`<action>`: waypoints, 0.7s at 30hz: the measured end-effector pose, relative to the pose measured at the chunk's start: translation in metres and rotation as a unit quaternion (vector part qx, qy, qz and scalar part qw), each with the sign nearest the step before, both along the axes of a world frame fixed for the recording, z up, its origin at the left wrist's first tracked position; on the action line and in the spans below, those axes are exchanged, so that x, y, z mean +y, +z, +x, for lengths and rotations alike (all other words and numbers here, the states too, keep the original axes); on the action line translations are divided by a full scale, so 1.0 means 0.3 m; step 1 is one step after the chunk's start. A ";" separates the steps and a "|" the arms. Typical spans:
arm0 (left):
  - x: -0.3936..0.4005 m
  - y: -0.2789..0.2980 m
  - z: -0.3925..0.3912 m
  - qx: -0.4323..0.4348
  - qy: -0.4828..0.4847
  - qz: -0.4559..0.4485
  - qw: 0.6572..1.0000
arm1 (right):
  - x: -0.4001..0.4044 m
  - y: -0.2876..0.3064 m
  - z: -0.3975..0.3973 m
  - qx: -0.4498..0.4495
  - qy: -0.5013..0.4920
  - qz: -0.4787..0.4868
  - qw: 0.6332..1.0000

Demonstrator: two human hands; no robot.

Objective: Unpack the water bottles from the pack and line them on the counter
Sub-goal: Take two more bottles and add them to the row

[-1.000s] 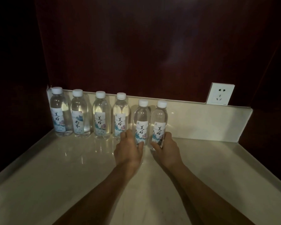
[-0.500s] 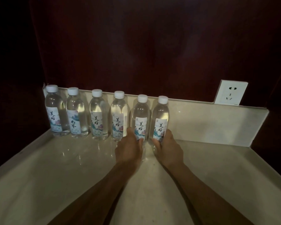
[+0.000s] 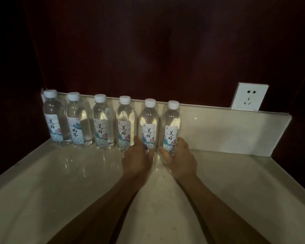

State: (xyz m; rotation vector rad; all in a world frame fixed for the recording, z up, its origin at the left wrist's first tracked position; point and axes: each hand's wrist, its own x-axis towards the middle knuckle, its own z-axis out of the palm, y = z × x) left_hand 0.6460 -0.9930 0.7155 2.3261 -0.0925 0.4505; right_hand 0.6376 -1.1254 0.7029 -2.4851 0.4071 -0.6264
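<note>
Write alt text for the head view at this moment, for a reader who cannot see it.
Two hands grip the bases of the last two in a row of six upright water bottles: the left hand on the fifth bottle, the right hand on the sixth bottle. The row stands along the backsplash of a pale counter; a wall socket sits farther right.

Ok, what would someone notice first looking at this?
A row of six water bottles stands against the counter's back edge. The left hand grips the fifth bottle and the right hand the sixth bottle. A white wall socket sits up at the right.
</note>
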 end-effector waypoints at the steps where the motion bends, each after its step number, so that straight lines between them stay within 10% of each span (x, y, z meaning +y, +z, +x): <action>1: 0.001 0.002 0.000 0.005 0.001 -0.002 1.000 | 0.000 -0.002 0.001 0.000 -0.003 -0.002 1.000; 21: 0.001 0.009 -0.009 0.007 0.009 0.030 0.999 | 0.002 -0.003 -0.002 0.009 -0.007 -0.006 1.000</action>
